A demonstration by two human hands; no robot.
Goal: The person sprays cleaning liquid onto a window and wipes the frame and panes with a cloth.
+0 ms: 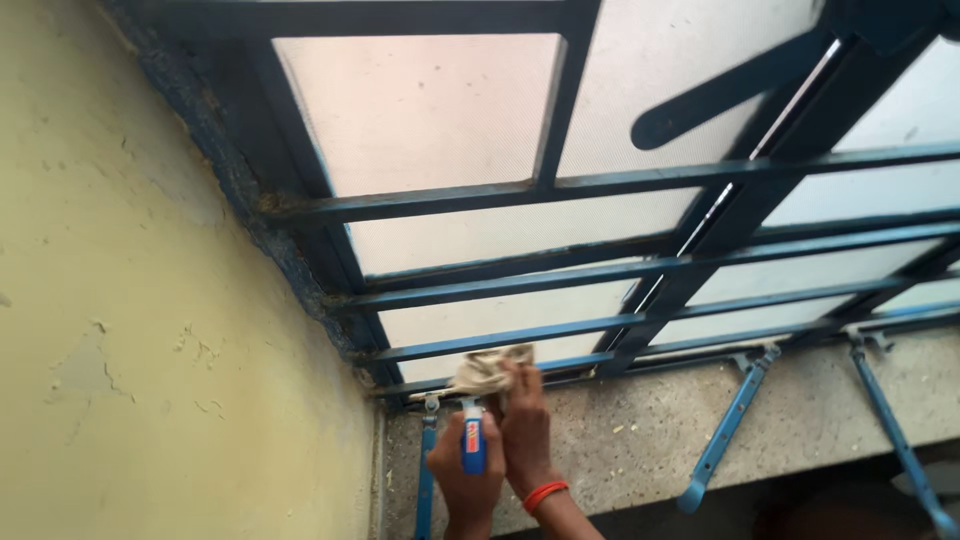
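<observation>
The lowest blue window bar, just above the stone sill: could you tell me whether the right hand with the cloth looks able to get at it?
Probably yes. The right hand presses the cloth right at the lowest bar, with nothing between them.

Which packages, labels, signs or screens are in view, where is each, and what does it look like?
Spray bottle: held upright in the left hand below the window's lowest bars; slim blue body, white nozzle, small red-and-white label on its front.
No signs or screens visible.
</observation>
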